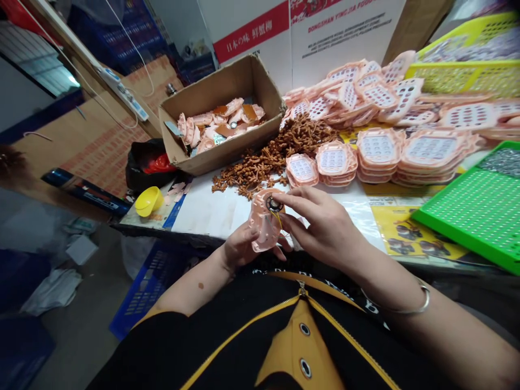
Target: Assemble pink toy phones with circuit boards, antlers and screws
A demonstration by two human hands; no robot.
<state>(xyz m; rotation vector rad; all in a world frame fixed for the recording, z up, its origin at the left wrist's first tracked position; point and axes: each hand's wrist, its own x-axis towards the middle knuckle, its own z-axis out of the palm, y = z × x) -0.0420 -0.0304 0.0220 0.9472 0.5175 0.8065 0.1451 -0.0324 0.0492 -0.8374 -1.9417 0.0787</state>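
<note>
My left hand grips a pink plastic shell from below, held upright above the table's front edge. My right hand reaches in from the right; its thumb and forefinger pinch a small round black speaker at the top of the shell. Thin yellow wires run down from the speaker. Just beyond the hands lies a heap of small brown parts.
An open cardboard box with pink shells stands at the back left. Stacks of pink keypad fronts fill the back right, with a green perforated tray and a yellow basket beside them. A yellow bowl sits at the left edge.
</note>
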